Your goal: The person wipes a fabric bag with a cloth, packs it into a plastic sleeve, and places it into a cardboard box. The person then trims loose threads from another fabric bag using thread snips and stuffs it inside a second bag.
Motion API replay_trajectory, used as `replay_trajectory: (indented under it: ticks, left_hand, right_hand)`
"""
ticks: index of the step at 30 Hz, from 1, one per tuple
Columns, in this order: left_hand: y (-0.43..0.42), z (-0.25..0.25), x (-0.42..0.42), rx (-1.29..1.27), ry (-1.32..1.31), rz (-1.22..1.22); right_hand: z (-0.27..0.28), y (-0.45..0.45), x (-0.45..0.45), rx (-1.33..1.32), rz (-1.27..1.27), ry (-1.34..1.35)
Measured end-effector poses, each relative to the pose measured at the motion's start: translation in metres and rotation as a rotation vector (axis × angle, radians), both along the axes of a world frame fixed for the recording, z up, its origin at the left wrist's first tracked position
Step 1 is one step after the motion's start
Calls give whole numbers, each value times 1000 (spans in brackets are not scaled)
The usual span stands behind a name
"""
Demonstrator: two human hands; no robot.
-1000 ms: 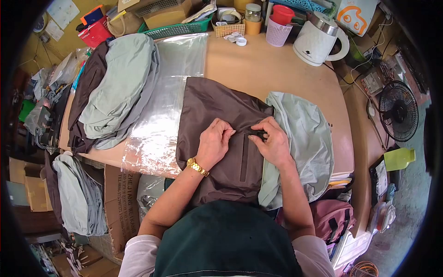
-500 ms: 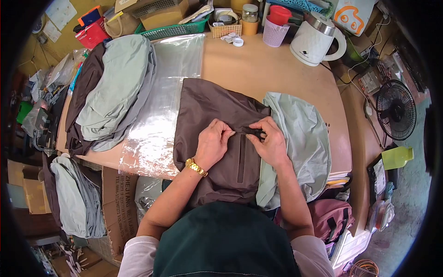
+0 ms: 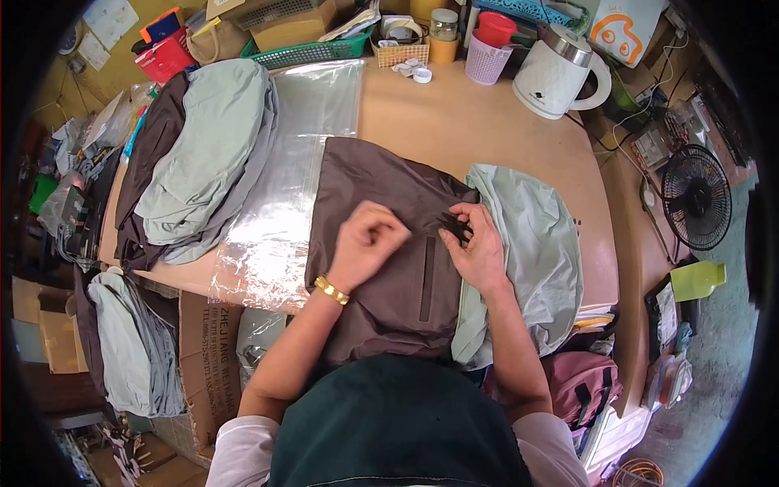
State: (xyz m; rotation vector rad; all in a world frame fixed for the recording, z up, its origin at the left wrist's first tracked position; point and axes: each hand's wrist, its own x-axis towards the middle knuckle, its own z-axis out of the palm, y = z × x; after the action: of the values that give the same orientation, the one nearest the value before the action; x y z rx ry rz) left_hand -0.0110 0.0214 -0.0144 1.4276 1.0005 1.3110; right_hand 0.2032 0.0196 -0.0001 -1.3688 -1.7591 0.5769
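Note:
Across the middle of the table lies a dark brown garment (image 3: 381, 178) with a long welt or zip slit down its front and a pale green lining (image 3: 535, 243) spread at its right. My right hand (image 3: 477, 256) is closed around small black thread snips (image 3: 456, 228), their points toward the left, just above the slit's top end. My left hand (image 3: 367, 247), with a gold watch at the wrist, hovers over the brown cloth, fingers curled and thumb pressed to them. It is slightly blurred, and whatever may be pinched there is too small to see.
Clear plastic sheets (image 3: 280, 187) lie left of the garment, beside a pile of folded brown and pale green garments (image 3: 203, 154). A white kettle (image 3: 556, 73), a lilac cup (image 3: 487, 63) and a green basket (image 3: 312, 54) line the back. A black fan (image 3: 696, 197) stands right.
My left hand has lifted off the cloth and moved left, away from my right hand. The right hand stays nearly in place, with the black snips showing more.

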Motion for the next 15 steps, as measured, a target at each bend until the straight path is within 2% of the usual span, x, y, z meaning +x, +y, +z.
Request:
replay_trajectory:
  ticks: [1, 2, 4, 8, 10, 13, 15]
  left_hand:
    - [-3, 6, 9, 152, 272, -5]
    - [-3, 3, 13, 152, 271, -5]
    - [-3, -7, 19, 325, 560, 78]
    - [1, -10, 23, 336, 688, 131]
    - [2, -8, 27, 448, 735, 178]
    - [-1, 0, 25, 318, 644, 162]
    - [-1, 1, 26, 325, 647, 150]
  right_hand:
    - [-1, 0, 0, 13, 8, -6]
    - [-1, 0, 0, 27, 15, -12]
    - [1, -1, -1, 15, 20, -5]
    - [2, -1, -1, 32, 77, -8]
    - [6, -3, -1, 19, 88, -33]
    - [5, -4, -2, 53, 110, -59]
    - [2, -4, 0, 101, 100, -73]
